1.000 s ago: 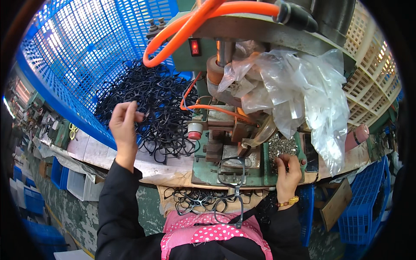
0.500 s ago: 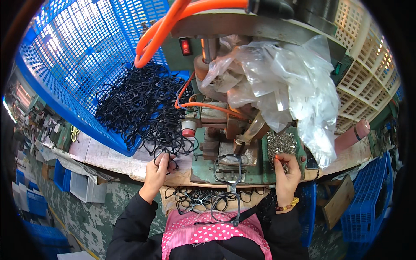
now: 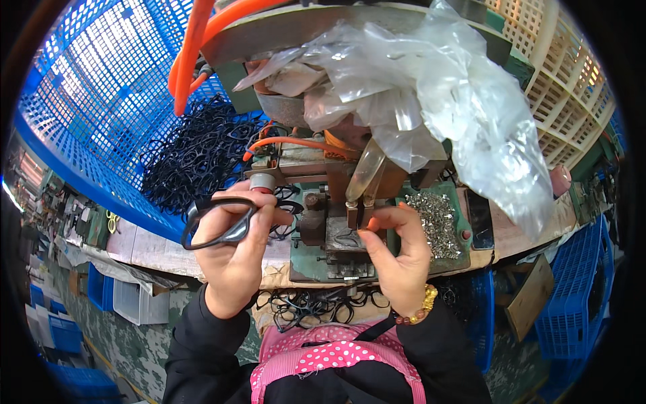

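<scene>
My left hand (image 3: 232, 266) is closed around a black plastic glasses frame (image 3: 222, 241), lifted in front of the blue basket. Its fingertips are close to a grey-and-red knob (image 3: 262, 182) on the machine's left side. My right hand (image 3: 404, 259) bends its thumb and forefinger in a pinch at the small metal fixture (image 3: 344, 237) of the green bench machine (image 3: 309, 269). Whatever the pinch holds is too small or hidden to make out. Right beside that hand lies a heap of tiny metal parts (image 3: 437, 225).
The large blue basket (image 3: 74, 165) at left holds a pile of black glasses frames (image 3: 195, 158). Plastic bags (image 3: 464, 101) drape over the machine, under an orange hose (image 3: 188, 54). A dark phone (image 3: 479, 219) lies at right; more frames (image 3: 313, 306) lie at the front edge.
My left hand has risen from the table with a black frame. My right hand has moved left from the metal parts to the fixture. The grey frame in front of the machine is gone from view.
</scene>
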`<action>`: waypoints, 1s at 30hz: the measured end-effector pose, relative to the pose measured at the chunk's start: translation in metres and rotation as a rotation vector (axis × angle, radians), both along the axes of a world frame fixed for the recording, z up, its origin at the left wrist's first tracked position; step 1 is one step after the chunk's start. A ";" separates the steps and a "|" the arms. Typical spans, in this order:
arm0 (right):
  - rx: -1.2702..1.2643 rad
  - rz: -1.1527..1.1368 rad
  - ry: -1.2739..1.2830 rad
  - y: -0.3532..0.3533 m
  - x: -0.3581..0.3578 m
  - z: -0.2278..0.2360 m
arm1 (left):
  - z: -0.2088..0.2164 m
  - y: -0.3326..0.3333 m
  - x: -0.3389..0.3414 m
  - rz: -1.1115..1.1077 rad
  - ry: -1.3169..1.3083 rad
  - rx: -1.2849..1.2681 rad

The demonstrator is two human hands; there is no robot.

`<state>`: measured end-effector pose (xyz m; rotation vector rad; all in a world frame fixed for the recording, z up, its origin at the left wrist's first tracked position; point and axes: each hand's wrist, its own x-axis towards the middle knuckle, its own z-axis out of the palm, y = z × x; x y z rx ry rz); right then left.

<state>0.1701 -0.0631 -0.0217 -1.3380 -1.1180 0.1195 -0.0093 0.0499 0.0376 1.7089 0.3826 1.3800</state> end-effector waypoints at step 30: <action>0.029 -0.353 0.268 -0.054 0.085 -0.053 | -0.033 -0.046 0.008 -1.013 0.421 -1.356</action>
